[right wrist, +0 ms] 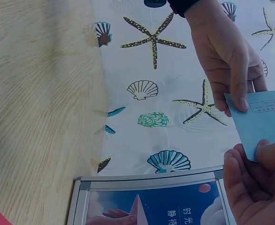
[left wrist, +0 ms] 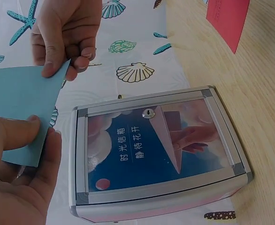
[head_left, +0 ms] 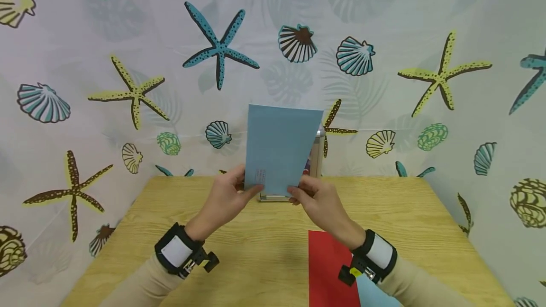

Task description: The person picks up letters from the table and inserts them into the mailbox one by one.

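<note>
A light blue envelope [head_left: 279, 146], with small print near its lower left corner, is raised up in front of the patterned cloth. My left hand [head_left: 226, 195] pinches its lower left corner between thumb and fingers. At the lower right corner, the thumb and fingers of my right hand [head_left: 320, 200] pinch it as well. Behind the envelope stands a silver-framed letter box [left wrist: 151, 150], mostly hidden in the head view. The left wrist view shows its picture front with a keyhole and white writing; both hands are apart from it.
On the wooden table [head_left: 239, 255], a red envelope [head_left: 330, 264] lies near the front, below my right forearm. Beside it is another light blue piece [head_left: 371, 293], partly covered by the sleeve. A cloth [head_left: 273, 79] with shells and starfish hangs at the back and sides.
</note>
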The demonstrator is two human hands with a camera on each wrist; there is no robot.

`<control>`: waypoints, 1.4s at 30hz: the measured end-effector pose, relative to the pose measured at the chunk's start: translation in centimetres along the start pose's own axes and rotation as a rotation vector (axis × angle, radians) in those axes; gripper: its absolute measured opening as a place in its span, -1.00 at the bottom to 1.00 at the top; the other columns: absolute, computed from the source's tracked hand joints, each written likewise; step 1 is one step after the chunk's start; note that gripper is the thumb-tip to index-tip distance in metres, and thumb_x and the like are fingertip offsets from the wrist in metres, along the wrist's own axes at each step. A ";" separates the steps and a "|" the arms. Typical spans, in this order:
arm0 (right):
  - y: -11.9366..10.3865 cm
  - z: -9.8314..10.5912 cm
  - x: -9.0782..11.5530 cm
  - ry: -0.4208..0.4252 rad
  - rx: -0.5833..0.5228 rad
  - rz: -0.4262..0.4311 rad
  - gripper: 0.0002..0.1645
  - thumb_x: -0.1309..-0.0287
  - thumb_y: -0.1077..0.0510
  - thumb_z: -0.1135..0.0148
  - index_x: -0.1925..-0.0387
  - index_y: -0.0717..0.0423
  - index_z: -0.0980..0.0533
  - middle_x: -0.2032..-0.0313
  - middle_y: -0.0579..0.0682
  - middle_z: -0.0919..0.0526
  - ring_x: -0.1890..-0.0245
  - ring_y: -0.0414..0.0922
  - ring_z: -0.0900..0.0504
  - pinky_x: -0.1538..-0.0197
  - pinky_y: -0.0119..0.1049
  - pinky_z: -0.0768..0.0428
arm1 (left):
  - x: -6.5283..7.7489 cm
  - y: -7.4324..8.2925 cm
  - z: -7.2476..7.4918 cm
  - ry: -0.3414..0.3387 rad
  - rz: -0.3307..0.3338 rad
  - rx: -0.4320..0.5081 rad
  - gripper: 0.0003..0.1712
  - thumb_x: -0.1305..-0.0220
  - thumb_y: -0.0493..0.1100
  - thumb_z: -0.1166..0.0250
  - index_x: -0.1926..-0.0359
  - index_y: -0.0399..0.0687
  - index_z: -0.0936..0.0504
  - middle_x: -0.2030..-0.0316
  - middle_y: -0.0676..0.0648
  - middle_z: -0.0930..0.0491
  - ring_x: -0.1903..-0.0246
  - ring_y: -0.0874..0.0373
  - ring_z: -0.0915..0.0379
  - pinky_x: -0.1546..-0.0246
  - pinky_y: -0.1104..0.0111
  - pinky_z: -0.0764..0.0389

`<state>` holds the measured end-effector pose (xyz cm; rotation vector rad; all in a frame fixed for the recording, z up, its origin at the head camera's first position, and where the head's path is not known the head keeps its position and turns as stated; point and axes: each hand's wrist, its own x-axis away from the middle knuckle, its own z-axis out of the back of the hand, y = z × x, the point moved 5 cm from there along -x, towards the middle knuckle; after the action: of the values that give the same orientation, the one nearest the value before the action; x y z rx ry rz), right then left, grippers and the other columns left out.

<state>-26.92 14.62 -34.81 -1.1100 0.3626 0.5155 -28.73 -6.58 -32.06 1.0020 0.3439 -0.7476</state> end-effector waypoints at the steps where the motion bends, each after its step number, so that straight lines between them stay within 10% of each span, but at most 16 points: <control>1: 0.0 0.0 0.0 -0.001 0.000 0.003 -0.89 -0.35 0.28 -0.31 0.34 0.08 -0.64 0.53 -0.16 -0.72 0.45 -0.28 -0.74 0.26 -0.25 -0.75 | 0.0 -0.1 -0.1 -0.007 0.005 -0.002 -0.44 -0.24 -0.40 -0.44 -0.26 -0.21 -0.56 -0.01 -0.26 -0.75 0.09 -0.05 -0.77 0.21 0.31 -0.78; 11: -1.3 1.7 -1.7 -0.013 0.169 0.118 -0.69 -0.33 0.21 -0.36 0.52 -0.05 -0.48 0.63 -0.21 -0.45 0.59 -0.26 -0.41 0.44 -0.38 -0.44 | -0.7 -1.0 -0.3 -0.072 0.068 -0.059 -0.46 -0.23 -0.39 -0.45 -0.24 -0.22 -0.58 -0.01 -0.25 -0.74 0.13 -0.01 -0.78 0.23 0.35 -0.76; 15: -3.0 3.3 -3.7 -0.022 0.186 0.185 -0.98 -0.31 0.27 -0.36 0.24 0.12 -0.66 0.45 -0.06 -0.75 0.48 -0.21 -0.69 0.34 -0.40 -0.65 | -2.4 -0.8 0.1 -0.092 0.090 -0.065 -0.48 -0.26 -0.39 -0.43 -0.24 -0.29 -0.56 -0.03 -0.30 -0.72 0.08 -0.09 -0.77 0.17 0.24 -0.78; 21: -6.5 5.9 -7.1 -0.033 0.233 0.258 -0.62 -0.29 0.31 -0.36 -0.14 0.24 -0.63 0.22 0.15 -0.82 0.34 -0.06 -0.83 0.30 -0.38 -0.73 | -5.4 0.1 1.6 -0.098 0.116 -0.111 -0.44 -0.30 -0.34 -0.40 -0.31 -0.23 -0.53 -0.09 -0.31 -0.69 0.05 -0.13 -0.75 0.18 0.15 -0.79; 31: -12.1 9.9 -13.0 -0.052 0.406 0.342 -0.82 -0.36 0.26 -0.31 0.05 0.19 -0.69 0.41 0.07 -0.75 0.56 -0.14 -0.54 0.44 -0.45 -0.33 | -10.3 2.8 4.4 -0.050 0.013 -0.176 -0.58 -0.35 -0.37 -0.33 -0.21 -0.27 -0.62 -0.04 -0.29 -0.72 0.05 -0.10 -0.74 0.01 0.18 -0.75; 42: -14.3 13.6 -16.9 0.003 0.478 0.307 -0.81 -0.38 0.24 -0.28 0.07 0.20 -0.71 0.21 0.14 -0.81 0.31 -0.41 -0.70 0.15 -0.56 -0.54 | -15.9 5.7 6.1 -0.009 -0.087 -0.304 -0.54 -0.34 -0.42 -0.27 -0.25 -0.26 -0.57 -0.10 -0.24 -0.70 0.06 -0.06 -0.73 -0.04 0.18 -0.73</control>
<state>-32.51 18.54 -9.73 -0.5944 0.6277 0.6556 -36.39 -3.54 -16.11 0.7002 0.4803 -0.7527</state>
